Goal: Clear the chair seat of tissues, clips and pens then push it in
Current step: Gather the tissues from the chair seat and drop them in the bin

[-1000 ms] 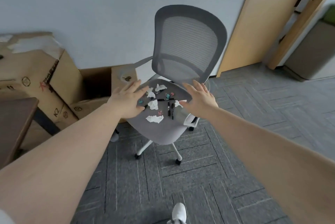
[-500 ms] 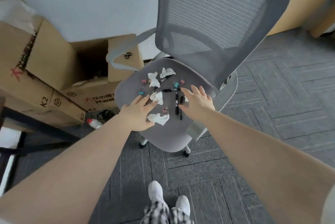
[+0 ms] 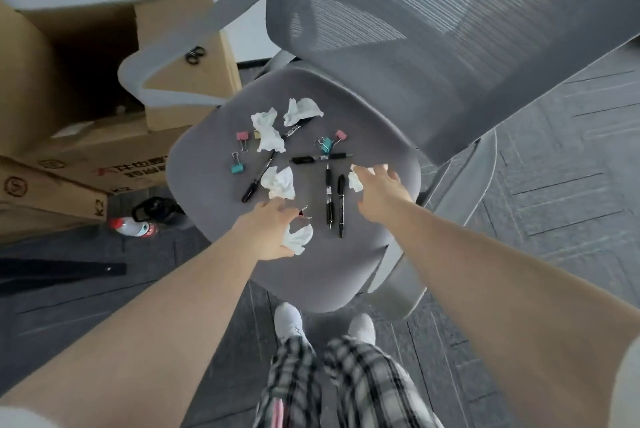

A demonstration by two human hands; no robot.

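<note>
Presently both hands are over the grey chair seat, each at a crumpled tissue. Left hand covers the near tissue, which lies just right of its curled fingers; whether they grip cannot be told. Right hand is nearer the right-edge tissue, fingers loosely spread, touching it. Pens lie lengthwise between the hands; clips remain further back.

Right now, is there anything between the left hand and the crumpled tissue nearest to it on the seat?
Nothing visible. The left hand is already at the tissue on the front of the seat; only a small clip lies beside its fingertips.
</note>
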